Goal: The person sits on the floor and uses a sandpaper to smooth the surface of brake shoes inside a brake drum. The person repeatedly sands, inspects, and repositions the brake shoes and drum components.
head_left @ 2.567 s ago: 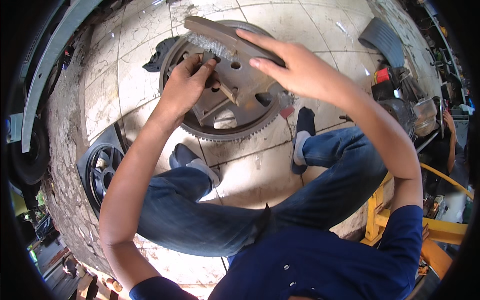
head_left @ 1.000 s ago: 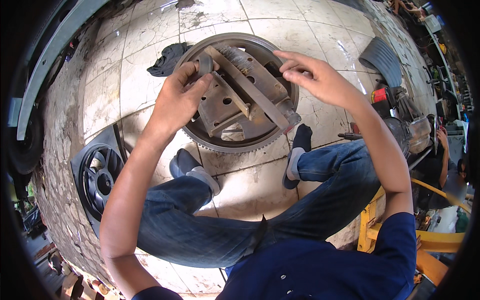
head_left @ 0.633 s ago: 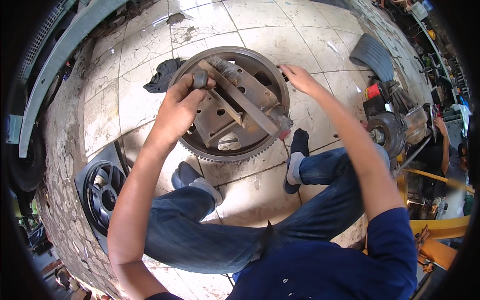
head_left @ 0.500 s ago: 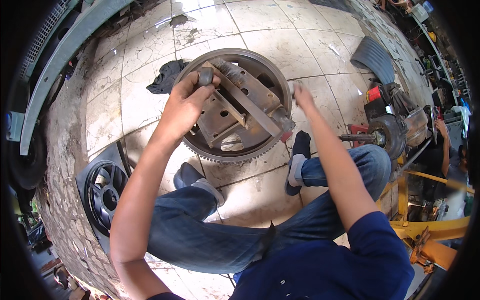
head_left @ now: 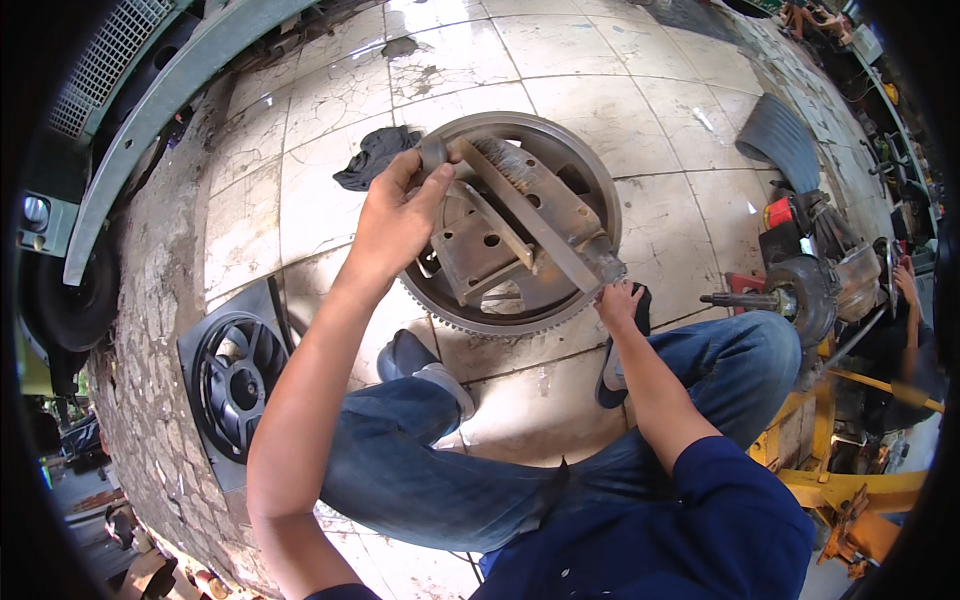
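My left hand (head_left: pixel 405 212) pinches a short dark metal ring (head_left: pixel 434 152) between thumb and fingers. It is held over the upper left of a rusty steel fixture (head_left: pixel 462 238) with long flat bars (head_left: pixel 530 215). This fixture lies on a large round flywheel (head_left: pixel 607 165) with a toothed rim, flat on the tiled floor. At the fixture's lower right, by its rounded metal end (head_left: pixel 607 265), is my right hand (head_left: pixel 620 303). Its fingers are curled together low by the flywheel's rim; what they grip is hidden.
A dark cloth (head_left: pixel 375 158) lies left of the flywheel. A fan in a square shroud (head_left: pixel 240 375) leans at the left. To the right are a greasy mechanical assembly with a shaft (head_left: pixel 800 295), a curved black rubber sheet (head_left: pixel 780 140), yellow metal framing (head_left: pixel 860 490) and another person's arm (head_left: pixel 908 300).
My right hand has come down and nearer, from the flywheel's right side to the fixture's lower right end. My left hand still holds the ring. The whole view has shifted slightly.
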`<state>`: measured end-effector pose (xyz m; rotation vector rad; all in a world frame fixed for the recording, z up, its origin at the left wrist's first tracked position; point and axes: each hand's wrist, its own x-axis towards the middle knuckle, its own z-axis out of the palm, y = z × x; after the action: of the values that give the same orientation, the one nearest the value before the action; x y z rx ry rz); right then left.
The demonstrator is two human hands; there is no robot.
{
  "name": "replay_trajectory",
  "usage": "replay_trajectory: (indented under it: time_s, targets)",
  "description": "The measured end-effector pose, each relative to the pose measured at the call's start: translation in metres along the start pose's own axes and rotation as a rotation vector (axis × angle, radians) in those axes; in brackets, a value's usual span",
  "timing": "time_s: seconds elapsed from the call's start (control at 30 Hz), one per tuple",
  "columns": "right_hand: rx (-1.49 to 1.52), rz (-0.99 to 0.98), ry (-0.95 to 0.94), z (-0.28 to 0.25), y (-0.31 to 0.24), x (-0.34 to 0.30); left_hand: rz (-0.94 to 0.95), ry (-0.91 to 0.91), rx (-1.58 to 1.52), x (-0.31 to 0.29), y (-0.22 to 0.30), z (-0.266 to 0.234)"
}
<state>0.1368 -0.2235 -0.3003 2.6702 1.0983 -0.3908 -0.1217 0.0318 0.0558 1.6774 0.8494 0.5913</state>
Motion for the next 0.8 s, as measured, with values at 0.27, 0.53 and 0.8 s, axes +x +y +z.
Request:
replay_trajectory:
  time_s: [0.27,0.53,0.8]
  targets:
    - [0.045,0.026,0.181,0.029,-0.007,0.01,-0.076,-0.007,-0.019,-0.003,0.001,0.001]
    - [0.149,0.043,0.271,0.03,-0.013,0.029,-0.084,-0.069,0.117,0.005,-0.011,0.003]
    - [0.214,0.119,0.105,0.03,-0.004,0.036,0.11,-0.037,0.095,0.006,-0.027,0.017]
